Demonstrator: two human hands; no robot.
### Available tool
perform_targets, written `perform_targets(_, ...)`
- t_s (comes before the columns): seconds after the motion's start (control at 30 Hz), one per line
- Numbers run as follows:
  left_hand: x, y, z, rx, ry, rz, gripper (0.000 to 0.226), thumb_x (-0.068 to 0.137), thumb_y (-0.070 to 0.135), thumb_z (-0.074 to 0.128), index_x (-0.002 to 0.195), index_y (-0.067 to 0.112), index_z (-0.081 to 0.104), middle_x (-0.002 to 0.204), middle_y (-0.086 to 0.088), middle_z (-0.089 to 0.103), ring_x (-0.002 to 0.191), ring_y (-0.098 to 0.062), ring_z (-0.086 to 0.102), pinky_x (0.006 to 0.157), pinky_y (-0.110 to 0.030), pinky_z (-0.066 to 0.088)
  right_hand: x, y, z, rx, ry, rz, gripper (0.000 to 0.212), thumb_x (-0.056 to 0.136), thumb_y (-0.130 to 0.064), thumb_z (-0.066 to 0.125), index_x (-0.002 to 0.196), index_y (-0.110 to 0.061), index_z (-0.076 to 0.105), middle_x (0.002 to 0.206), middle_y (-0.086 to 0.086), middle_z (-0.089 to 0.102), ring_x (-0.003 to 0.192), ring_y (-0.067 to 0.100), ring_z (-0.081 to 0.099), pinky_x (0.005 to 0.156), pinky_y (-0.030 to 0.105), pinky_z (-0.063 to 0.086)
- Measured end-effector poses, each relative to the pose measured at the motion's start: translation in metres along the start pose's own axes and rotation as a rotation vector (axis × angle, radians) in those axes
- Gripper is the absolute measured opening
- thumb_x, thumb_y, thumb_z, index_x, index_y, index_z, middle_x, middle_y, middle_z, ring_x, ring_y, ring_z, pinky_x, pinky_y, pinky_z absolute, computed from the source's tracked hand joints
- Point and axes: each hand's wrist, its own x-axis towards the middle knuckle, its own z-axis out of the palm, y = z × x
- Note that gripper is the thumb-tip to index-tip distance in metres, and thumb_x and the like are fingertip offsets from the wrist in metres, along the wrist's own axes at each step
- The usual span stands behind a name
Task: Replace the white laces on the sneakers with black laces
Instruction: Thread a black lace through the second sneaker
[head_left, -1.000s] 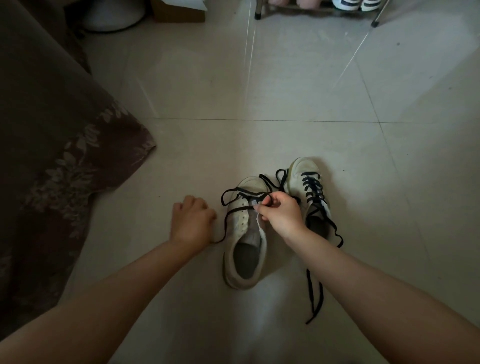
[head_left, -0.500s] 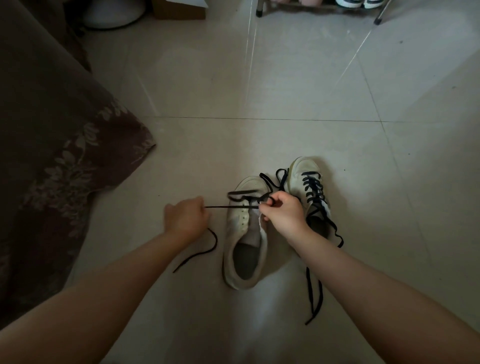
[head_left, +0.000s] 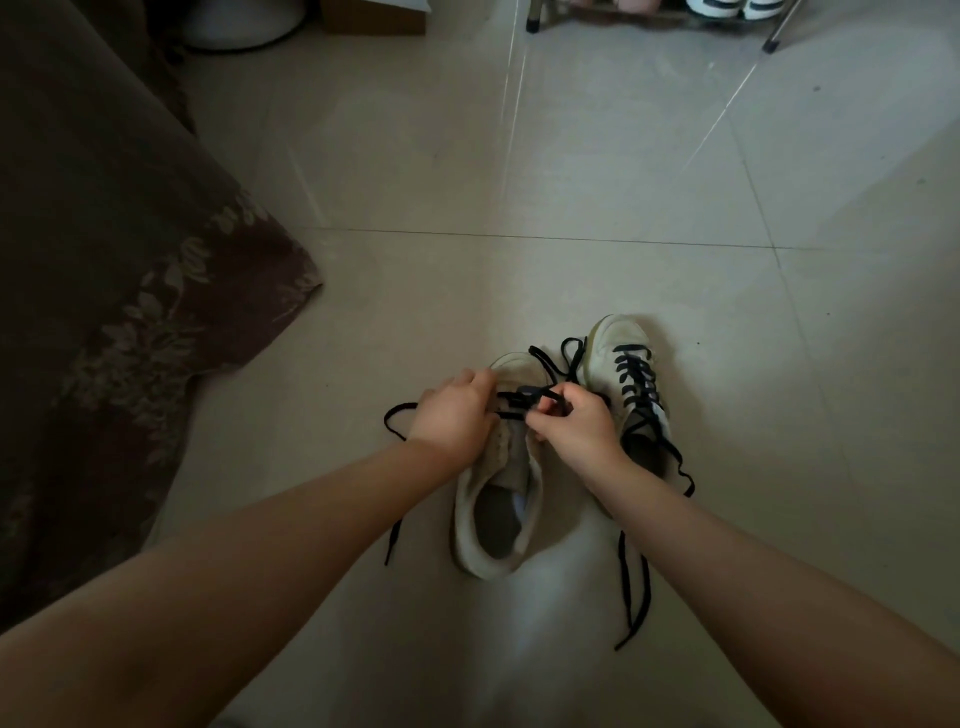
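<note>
Two white sneakers stand side by side on the tiled floor. The right sneaker (head_left: 631, 374) carries a black lace through all its eyelets, and its loose ends (head_left: 632, 597) trail toward me. The left sneaker (head_left: 493, 519) has a black lace (head_left: 522, 402) only across its front eyelets. My left hand (head_left: 454, 418) rests over that shoe's left side with fingers at the lace. My right hand (head_left: 574, 428) pinches the lace above the tongue. One lace end (head_left: 397, 415) loops out to the left of my left hand.
A dark brown floral cloth (head_left: 130, 291) hangs down over the floor at the left. A shoe rack (head_left: 649, 15) with more shoes stands at the far top edge, beside a cardboard box (head_left: 374, 18) and a white round base (head_left: 239, 23).
My left hand has moved right, from pulling the lace taut beside the shoe to resting on the shoe's front eyelets. My right hand has stayed at the tongue.
</note>
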Motion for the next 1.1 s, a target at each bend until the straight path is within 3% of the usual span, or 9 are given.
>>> perform_targets(0.07,0.002,-0.001,0.003,-0.088,-0.034,-0.060,0.021,0.093,0.024,0.054,0.108,0.009,0.050,0.110,-0.011,0.052,0.099,-0.032,0.056,0.083,-0.040,0.046,0.002,0.003,0.000,0.001,0.010,-0.001,0.011,0.078,-0.004,0.066,0.085,-0.006,0.058,0.070,-0.004,0.056,0.063,0.008,0.052,0.060,0.010,0.044)
perform_targets(0.17,0.000,-0.003,0.004,-0.036,-0.062,-0.070,0.020,0.096,0.027,0.049,0.105,0.010,0.054,0.111,-0.010,0.052,0.103,-0.030,0.054,0.088,-0.036,0.041,0.002,0.009,0.001,0.024,0.017,0.020,0.021,0.077,-0.008,0.070,0.094,-0.007,0.058,0.073,-0.006,0.056,0.069,0.009,0.054,0.075,0.033,0.051)
perform_targets(0.27,-0.004,-0.017,-0.001,0.067,0.051,-0.092,0.018,0.097,0.028,0.044,0.106,0.017,0.054,0.111,-0.004,0.053,0.102,-0.026,0.054,0.086,-0.034,0.034,0.001,0.013,0.000,-0.015,0.055,0.009,0.028,0.076,-0.017,0.075,0.097,-0.017,0.056,0.081,-0.008,0.054,0.074,0.004,0.052,0.074,0.023,0.047)
perform_targets(0.37,-0.009,-0.049,-0.008,0.062,0.132,-0.295,0.014,0.096,0.026,0.045,0.097,0.018,0.055,0.109,-0.006,0.056,0.099,-0.028,0.056,0.080,-0.034,0.033,0.001,0.013,-0.002,-0.077,0.062,-0.009,0.032,0.076,-0.025,0.076,0.101,-0.021,0.057,0.092,-0.008,0.054,0.082,0.003,0.050,0.068,0.010,0.037)
perform_targets(0.53,-0.021,-0.103,-0.014,0.018,0.147,-0.664,0.014,0.095,0.025,0.045,0.097,0.017,0.056,0.116,-0.011,0.058,0.108,-0.031,0.055,0.090,-0.038,0.037,0.003,0.013,0.002,-0.135,0.056,-0.058,0.034,0.075,-0.022,0.075,0.105,-0.020,0.058,0.106,-0.001,0.056,0.097,0.010,0.051,0.075,0.014,0.035)
perform_targets(0.77,-0.013,-0.111,-0.023,0.054,0.187,-0.773,0.021,0.096,0.024,0.044,0.109,0.013,0.057,0.120,-0.013,0.057,0.114,-0.032,0.052,0.097,-0.041,0.032,0.004,0.014,-0.001,-0.109,0.075,-0.015,0.035,0.076,-0.021,0.074,0.107,-0.021,0.057,0.114,-0.002,0.053,0.100,0.008,0.049,0.081,0.018,0.034)
perform_targets(0.9,-0.015,-0.106,-0.023,0.044,0.109,-0.788,0.025,0.096,0.027,0.045,0.113,0.013,0.056,0.123,-0.012,0.056,0.118,-0.031,0.049,0.098,-0.040,0.031,0.005,0.014,-0.003,-0.109,0.070,0.008,0.039,0.078,-0.022,0.073,0.114,-0.023,0.058,0.118,-0.004,0.051,0.102,0.012,0.055,0.085,0.031,0.051)
perform_targets(1.0,-0.021,-0.092,-0.014,0.100,0.014,-0.665,0.025,0.093,0.031,0.049,0.110,0.016,0.057,0.121,-0.011,0.057,0.118,-0.030,0.046,0.096,-0.038,0.031,0.007,0.008,-0.012,-0.024,-0.070,0.019,0.043,0.091,-0.016,0.056,0.133,-0.025,0.050,0.131,-0.003,0.043,0.095,0.016,0.059,0.063,0.025,0.057)
perform_targets(1.1,-0.021,-0.072,-0.012,0.107,0.104,-0.464,0.029,0.089,0.026,0.050,0.116,0.018,0.056,0.123,-0.009,0.056,0.118,-0.030,0.046,0.094,-0.038,0.033,0.013,0.006,-0.018,-0.327,-0.101,-0.130,0.041,0.093,-0.007,0.046,0.131,-0.021,0.052,0.138,-0.001,0.037,0.106,0.019,0.055,0.085,0.035,0.053)
